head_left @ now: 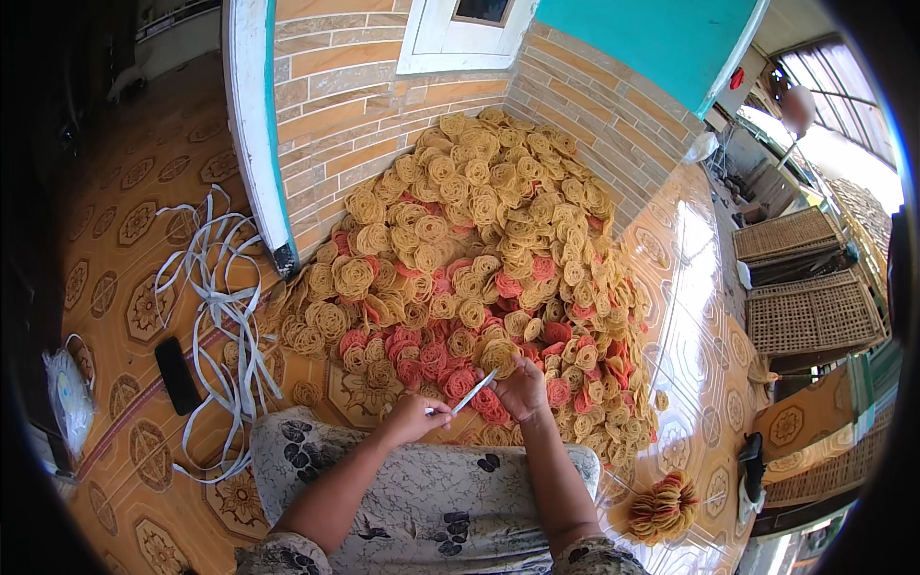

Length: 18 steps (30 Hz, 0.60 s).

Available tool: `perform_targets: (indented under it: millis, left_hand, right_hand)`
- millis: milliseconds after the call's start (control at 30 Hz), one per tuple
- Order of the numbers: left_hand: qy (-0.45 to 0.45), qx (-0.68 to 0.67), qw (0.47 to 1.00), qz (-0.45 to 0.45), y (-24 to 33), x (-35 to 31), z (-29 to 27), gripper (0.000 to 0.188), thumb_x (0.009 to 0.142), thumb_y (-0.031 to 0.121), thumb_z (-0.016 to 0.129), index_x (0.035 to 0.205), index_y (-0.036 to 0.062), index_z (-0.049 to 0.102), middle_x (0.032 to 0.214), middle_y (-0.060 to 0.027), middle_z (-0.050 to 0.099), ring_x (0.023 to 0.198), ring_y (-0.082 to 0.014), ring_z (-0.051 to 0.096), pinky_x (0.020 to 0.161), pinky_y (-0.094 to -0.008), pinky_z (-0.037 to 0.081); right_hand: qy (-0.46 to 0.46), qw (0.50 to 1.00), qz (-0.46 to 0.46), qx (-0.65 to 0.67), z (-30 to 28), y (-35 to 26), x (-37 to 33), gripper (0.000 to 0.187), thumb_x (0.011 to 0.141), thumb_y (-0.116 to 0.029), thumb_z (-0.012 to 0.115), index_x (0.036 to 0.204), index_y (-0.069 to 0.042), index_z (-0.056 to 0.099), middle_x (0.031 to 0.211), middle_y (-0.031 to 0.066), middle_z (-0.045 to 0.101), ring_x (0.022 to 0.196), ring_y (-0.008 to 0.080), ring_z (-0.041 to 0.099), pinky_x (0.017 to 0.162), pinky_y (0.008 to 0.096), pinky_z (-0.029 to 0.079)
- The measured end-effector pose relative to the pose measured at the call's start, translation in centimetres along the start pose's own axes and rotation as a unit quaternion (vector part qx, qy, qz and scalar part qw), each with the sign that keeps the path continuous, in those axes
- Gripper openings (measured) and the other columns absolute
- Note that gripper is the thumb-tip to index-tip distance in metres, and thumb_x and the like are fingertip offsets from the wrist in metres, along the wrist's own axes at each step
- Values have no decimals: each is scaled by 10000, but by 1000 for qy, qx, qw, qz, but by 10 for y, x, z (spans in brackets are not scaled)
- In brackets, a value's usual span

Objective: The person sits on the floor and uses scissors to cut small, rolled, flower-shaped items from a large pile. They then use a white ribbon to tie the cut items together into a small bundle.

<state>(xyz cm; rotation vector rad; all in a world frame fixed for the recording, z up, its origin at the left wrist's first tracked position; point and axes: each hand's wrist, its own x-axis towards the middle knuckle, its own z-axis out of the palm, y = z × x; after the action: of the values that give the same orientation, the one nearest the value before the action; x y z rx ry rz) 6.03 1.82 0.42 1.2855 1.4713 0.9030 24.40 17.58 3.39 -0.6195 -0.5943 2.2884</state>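
Observation:
In front of my lap, my left hand (419,420) is closed, pinching a narrow white strip (473,391) that slants up toward my right hand. My right hand (522,388) has its fingers curled around a yellow lacy disc (496,356) made of coiled, noodle-like strands. The strip's upper end reaches the palm side of this hand, and I cannot tell whether the fingers grip it too. Just beyond both hands rises a large heap of similar discs (470,206), mostly yellow, with pink-red ones (433,356) mixed in.
Long white strips (222,316) lie tangled on the patterned tile floor at left, beside a black phone (177,376). A clear plastic bag (69,395) is farther left. At lower right sits a bundle of discs (663,508). Woven trays (815,311) stand at right; brick-patterned walls (335,105) back the heap.

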Motion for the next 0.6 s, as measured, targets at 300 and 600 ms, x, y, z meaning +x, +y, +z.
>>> perform_targets:
  millis: [300, 600]
  left_hand:
    - [13, -56, 998, -34, 8, -6, -1, 193, 915, 131, 661, 1044, -1, 715, 857, -74, 742, 795, -106, 689, 727, -256, 518]
    - [30, -24, 999, -25, 0, -2, 2, 190, 895, 189, 690, 1022, 55, 736, 808, -41, 746, 685, -85, 674, 647, -246, 505]
  right_hand:
    - [93, 986, -77, -114, -3, -4, -4, 452, 941, -146, 564, 1362, -51, 429, 1270, 177, 530, 1104, 320, 588, 886, 490, 555]
    - [147, 873, -163, -436, -26, -1, 3, 438, 936, -61, 614, 1327, -19, 422, 1230, 171, 531, 966, 240, 648, 702, 341, 631]
